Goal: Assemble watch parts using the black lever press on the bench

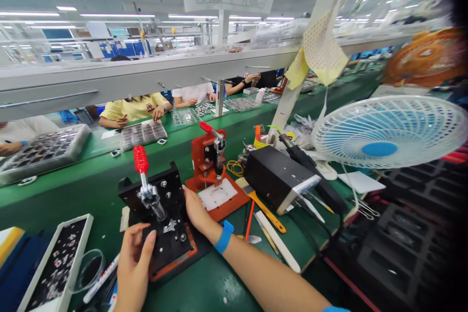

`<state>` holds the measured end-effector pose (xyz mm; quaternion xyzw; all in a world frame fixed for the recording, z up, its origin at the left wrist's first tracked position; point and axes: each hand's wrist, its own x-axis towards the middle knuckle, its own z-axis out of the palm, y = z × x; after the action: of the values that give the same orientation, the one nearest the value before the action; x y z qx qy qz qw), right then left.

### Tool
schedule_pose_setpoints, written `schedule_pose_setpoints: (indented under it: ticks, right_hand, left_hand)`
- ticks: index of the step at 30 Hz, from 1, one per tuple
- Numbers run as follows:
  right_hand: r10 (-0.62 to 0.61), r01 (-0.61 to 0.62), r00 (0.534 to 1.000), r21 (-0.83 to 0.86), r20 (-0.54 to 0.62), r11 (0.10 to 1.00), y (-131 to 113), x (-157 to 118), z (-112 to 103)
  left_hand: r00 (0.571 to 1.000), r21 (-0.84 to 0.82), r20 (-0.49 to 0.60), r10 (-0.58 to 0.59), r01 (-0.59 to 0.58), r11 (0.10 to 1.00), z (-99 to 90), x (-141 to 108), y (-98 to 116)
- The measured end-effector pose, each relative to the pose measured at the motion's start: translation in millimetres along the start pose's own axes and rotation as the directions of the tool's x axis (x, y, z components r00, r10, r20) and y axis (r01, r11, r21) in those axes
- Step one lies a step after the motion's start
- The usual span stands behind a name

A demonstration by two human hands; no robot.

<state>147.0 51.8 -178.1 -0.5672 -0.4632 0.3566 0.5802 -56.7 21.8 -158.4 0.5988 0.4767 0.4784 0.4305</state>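
Note:
In front of me stands a black toggle clamp press (166, 195) with a red handle, on an orange-edged base. A small silvery metal part (170, 226) lies on its black bed beneath the plunger. My right hand (197, 209), with a blue band at the wrist, grips the press's right side; its fingertips are partly hidden behind the black plate. At the left front edge is my left hand (135, 258), fingers bent, thumb apart from them, nothing visible between. Just behind, an orange toggle clamp press (208, 161) holds a white block (218, 194).
Right of the presses lie a black control box (280, 175), a yellow-handled brush (268, 209) and a white fan (387, 131). At left are a tray of small parts (54, 263), a clear round dish (87, 270) and a marker (100, 280). Co-workers sit across the green bench (98, 180).

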Motion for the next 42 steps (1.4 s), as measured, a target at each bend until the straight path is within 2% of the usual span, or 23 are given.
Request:
schedule_pose_setpoints:
  ticks: [3,6,8,10,13,15,16,19,22,27,32,34,39,42]
  right_hand:
    - [-0.019,0.019,1.000,0.009,0.008,1.000,2,0,0]
    - [-0.023,0.023,1.000,-0.003,0.004,1.000,4,0,0]
    - [-0.012,0.012,1.000,-0.019,-0.002,1.000,4,0,0]
    - [0.001,-0.002,1.000,-0.034,-0.007,0.999,3,0,0]
    - [0.012,-0.012,1.000,-0.039,-0.001,0.999,0,-1,-1]
    - [0.009,-0.009,1.000,-0.033,0.006,0.999,-2,-2,-1]
    - [0.005,-0.005,1.000,-0.030,0.008,1.000,-4,-2,-2]
    - [-0.011,0.012,1.000,-0.031,0.013,0.999,-7,-3,-2]
    - [-0.006,0.007,1.000,-0.051,0.015,0.999,-7,-3,-2]
    - [0.011,-0.011,1.000,-0.064,-0.009,0.998,-3,-2,0]
    - [-0.018,0.018,1.000,-0.069,0.005,0.997,-2,-1,-1]
    - [-0.027,0.028,1.000,-0.060,0.014,0.998,-2,-1,-1]
    - [-0.006,0.006,1.000,-0.017,0.005,1.000,2,2,1]
    - [-0.044,0.044,0.999,0.020,-0.002,0.999,4,2,2]
  left_hand:
    - [1.000,0.000,0.013,-0.023,0.023,1.000,-2.6,0,-7]
    - [0.999,0.015,0.031,0.017,-0.018,1.000,-3.8,1,-12]
    - [0.995,0.031,-0.030,0.092,-0.091,0.995,-2.7,0,-12]
    - [0.970,0.061,-0.144,0.195,-0.188,0.980,-1.7,-2,-7]
    - [0.885,0.151,-0.286,0.367,-0.336,0.930,-4.2,-5,3]
    - [0.816,0.268,-0.281,0.505,-0.439,0.858,-8.2,-6,8]
    - [0.783,0.326,-0.241,0.574,-0.491,0.807,-10.2,-6,10]
    - [0.686,0.412,-0.022,0.727,-0.656,0.632,-12.6,-4,11]
    - [0.630,0.412,0.085,0.772,-0.728,0.549,-10.6,-2,13]
    - [0.646,0.356,0.081,0.759,-0.730,0.584,-10.0,-2,18]
    - [0.669,0.314,0.076,0.739,-0.720,0.619,-10.8,0,13]
    - [0.668,0.322,0.061,0.742,-0.716,0.619,-11.5,-1,11]
    - [0.630,0.348,0.079,0.773,-0.744,0.571,-15.4,-2,17]
    - [0.659,0.323,0.074,0.749,-0.726,0.607,-16.0,-1,19]
